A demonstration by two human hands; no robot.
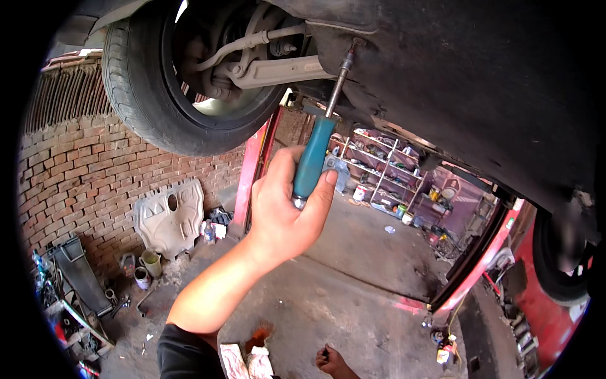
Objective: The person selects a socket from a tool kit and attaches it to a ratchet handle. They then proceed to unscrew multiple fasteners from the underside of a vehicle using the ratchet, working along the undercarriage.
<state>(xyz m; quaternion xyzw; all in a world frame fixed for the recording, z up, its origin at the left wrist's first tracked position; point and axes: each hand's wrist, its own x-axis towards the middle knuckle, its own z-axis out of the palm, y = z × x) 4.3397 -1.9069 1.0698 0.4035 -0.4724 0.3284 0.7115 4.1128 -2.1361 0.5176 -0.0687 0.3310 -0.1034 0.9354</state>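
Observation:
My left hand (286, 208) is raised under a lifted car and grips the teal handle of a socket driver (314, 156). The driver points up and slightly right, its socket end against a fastener (358, 42) in the dark underbody cover (440, 66). Left of the shaft are a pale suspension control arm (284, 71) and a tyre (156, 109). Low in the view, my right hand (333, 362) is held down with its fingers curled around a small dark piece (325, 352), too small to identify.
Red lift posts (251, 175) stand left and right (483, 270). A grey undertray (170, 218) leans on the brick wall (71, 175), near jugs (151, 263) and a dark radiator-like part (81, 275). Loaded shelves (383, 166) stand behind. A reddish-brown stain (259, 335) marks the floor.

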